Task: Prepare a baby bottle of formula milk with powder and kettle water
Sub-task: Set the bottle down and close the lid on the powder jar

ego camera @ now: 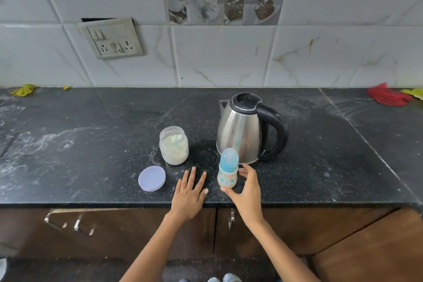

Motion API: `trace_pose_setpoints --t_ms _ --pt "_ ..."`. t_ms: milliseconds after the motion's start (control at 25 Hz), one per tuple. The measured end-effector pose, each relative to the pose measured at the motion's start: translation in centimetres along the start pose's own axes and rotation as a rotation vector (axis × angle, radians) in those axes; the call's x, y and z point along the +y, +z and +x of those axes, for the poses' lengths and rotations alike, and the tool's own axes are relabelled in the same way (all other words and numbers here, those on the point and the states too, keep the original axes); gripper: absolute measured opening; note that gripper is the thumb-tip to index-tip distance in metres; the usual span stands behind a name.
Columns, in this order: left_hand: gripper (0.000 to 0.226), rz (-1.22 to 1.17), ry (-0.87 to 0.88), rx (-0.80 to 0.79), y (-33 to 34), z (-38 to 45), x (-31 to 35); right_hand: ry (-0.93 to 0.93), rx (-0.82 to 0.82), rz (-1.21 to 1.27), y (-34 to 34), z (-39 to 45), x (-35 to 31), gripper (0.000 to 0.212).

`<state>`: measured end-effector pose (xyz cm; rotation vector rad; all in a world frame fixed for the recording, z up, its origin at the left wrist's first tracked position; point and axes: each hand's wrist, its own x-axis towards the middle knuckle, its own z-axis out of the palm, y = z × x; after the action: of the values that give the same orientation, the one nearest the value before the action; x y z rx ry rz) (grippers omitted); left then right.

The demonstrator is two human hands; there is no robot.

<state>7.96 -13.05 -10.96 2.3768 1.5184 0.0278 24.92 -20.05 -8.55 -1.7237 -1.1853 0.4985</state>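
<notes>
A small baby bottle (227, 170) with a blue cap stands upright on the black counter (91, 144), just in front of a steel kettle (245, 128) with a black handle. My right hand (246, 192) is spread around the bottle's right side, thumb near its base, fingers apart from it. My left hand (190, 192) lies flat on the counter with straight fingers, left of the bottle. An uncapped clear jar of white powder (174, 145) stands further left, and its lilac lid (152, 178) lies flat near the front edge.
A switch and socket plate (112, 39) hangs on the tiled wall. A red cloth (386, 95) lies at the back right, a yellow scrap (24, 90) at the back left. Cabinet doors with metal handles (68, 222) are below the counter edge.
</notes>
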Motion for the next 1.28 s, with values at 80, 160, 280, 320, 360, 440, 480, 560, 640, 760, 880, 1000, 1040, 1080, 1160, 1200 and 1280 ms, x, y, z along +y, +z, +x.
trace_pose_setpoints --t_ms 80,160,280,320,360,440,480,560,640,760,880,1000,1040,1080,1160,1200,1280 --pt "0.088 -0.047 0.021 -0.011 -0.5 -0.6 0.0 -0.055 0.157 -0.027 0.5 -2.6 -0.2 0.058" --pt "0.067 -0.099 0.047 0.05 -1.1 -1.3 -0.3 -0.134 0.12 -0.026 1.6 -4.5 -0.8 0.042" --pt "0.058 -0.186 0.009 0.345 -2.5 -2.7 -2.6 -0.211 -0.087 -0.033 3.5 -5.0 -1.9 0.028" --pt "0.056 -0.18 -0.029 0.427 -3.1 -3.1 -3.7 -0.23 -0.138 -0.034 4.1 -4.7 -2.3 0.024" --pt "0.056 -0.161 -0.072 0.48 -3.5 -3.3 -4.9 -0.241 -0.173 -0.035 4.7 -4.2 -2.8 0.021" --pt "0.064 -0.12 -0.172 0.479 -4.3 -3.2 -7.2 -0.23 -0.214 -0.044 5.9 -3.1 -3.8 0.018" --pt "0.071 -0.113 -0.225 0.429 -4.6 -3.0 -8.0 -0.215 -0.231 -0.046 6.5 -2.4 -4.3 0.017" --pt "0.084 -0.11 -0.292 0.299 -5.0 -2.4 -9.0 -0.176 -0.263 -0.049 7.7 -1.2 -5.3 0.015" --pt "0.088 -0.12 -0.306 0.237 -5.3 -1.8 -9.5 -0.125 -0.291 -0.055 8.9 -0.2 -6.2 0.013" --pt "0.088 -0.184 -0.284 0.27 -6.0 -1.5 -9.8 -0.032 -0.303 -0.031 10.1 0.8 -7.3 0.016" --pt "0.085 -0.493 -0.178 0.351 -7.1 -2.4 -9.0 0.294 -0.422 0.166 10.0 1.8 -9.3 0.037" --pt "0.076 -0.768 -0.003 0.386 -8.5 -3.0 -7.3 0.566 -0.618 0.448 9.4 2.8 -10.8 0.044" --pt "0.077 -0.82 0.036 0.391 -8.7 -2.9 -7.0 0.587 -0.655 0.535 9.2 3.2 -11.0 0.044" --pt "0.08 -0.866 0.063 0.395 -9.0 -2.6 -6.7 0.595 -0.674 0.62 9.0 3.7 -11.2 0.045" --pt "0.085 -0.912 0.1 0.416 -9.4 -2.1 -6.6 0.554 -0.645 0.685 8.4 4.5 -11.9 0.044" --pt "0.088 -0.915 0.093 0.445 -9.6 -1.9 -6.6 0.489 -0.58 0.629 8.2 4.9 -12.1 0.046" --pt "0.095 -0.928 -0.028 0.534 -9.9 -1.0 -6.9 0.261 -0.351 0.343 8.2 6.1 -12.2 0.058"
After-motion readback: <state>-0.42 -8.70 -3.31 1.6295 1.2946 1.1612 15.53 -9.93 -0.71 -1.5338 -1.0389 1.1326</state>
